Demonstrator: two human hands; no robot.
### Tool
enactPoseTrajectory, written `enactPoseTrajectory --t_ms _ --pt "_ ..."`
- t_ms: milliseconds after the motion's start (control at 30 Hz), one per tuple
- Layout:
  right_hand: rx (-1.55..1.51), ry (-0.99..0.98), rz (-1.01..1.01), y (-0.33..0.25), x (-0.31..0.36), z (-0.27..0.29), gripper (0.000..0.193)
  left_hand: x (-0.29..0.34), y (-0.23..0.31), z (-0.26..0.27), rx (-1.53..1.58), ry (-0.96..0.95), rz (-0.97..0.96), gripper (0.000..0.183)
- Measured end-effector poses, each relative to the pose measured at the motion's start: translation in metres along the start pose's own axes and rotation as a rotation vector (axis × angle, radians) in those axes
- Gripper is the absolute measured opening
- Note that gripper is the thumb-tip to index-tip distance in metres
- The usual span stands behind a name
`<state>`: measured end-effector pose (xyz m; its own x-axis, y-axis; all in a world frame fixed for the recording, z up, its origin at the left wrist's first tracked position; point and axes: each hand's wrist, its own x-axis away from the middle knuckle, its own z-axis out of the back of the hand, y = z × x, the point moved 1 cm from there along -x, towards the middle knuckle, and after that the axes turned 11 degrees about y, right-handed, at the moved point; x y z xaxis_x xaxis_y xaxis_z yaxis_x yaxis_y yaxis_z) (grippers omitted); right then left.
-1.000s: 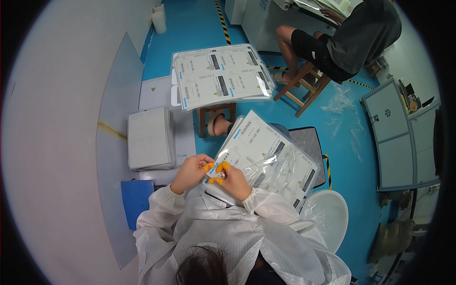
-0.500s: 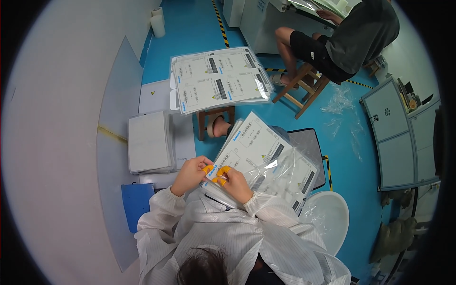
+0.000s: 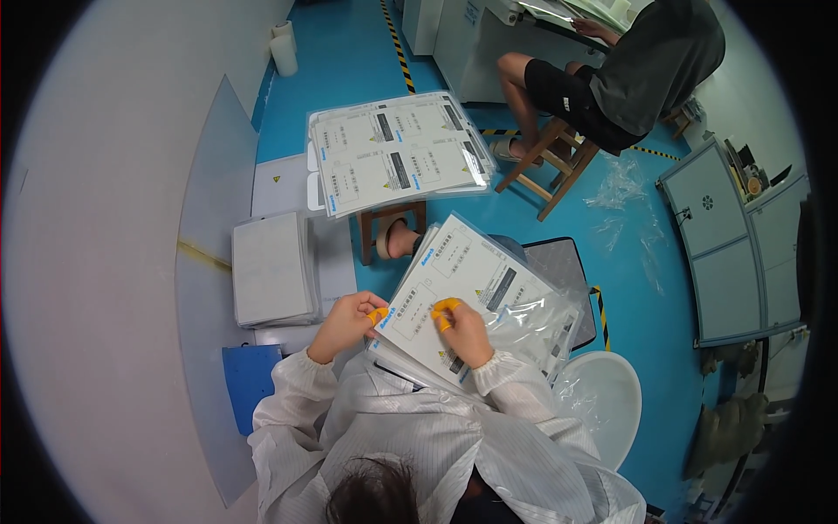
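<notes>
Two hands have parted: the left hand [image 3: 347,325] has its fingers pinching the near-left corner of the printed sheet [image 3: 454,275] atop its stack [image 3: 394,361]; the right hand [image 3: 469,336], curled, grip unclear, shifted right, clear film [image 3: 534,327] now covering less.

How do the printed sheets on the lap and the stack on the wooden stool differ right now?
Angle: the lap stack lies diagonally; the stool stack sits nearly square to the view.
Film: crumpled clear film bunches over the lap stack's right side; the stool stack shows none bunched.
Hands: left hand and right hand work at the lap stack, none at the stool stack.
Shared: white sheets, blue marks, dark blocks.
</notes>
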<state>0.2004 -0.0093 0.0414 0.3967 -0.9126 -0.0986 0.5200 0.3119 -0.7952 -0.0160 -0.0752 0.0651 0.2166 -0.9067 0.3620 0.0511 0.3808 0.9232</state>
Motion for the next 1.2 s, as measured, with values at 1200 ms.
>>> enactPoseTrajectory --t_ms 1200 --pt "-0.156 -0.162 0.030 -0.032 0.027 -0.027 0.034 -0.007 0.006 -0.015 0.058 -0.093 0.009 0.031"
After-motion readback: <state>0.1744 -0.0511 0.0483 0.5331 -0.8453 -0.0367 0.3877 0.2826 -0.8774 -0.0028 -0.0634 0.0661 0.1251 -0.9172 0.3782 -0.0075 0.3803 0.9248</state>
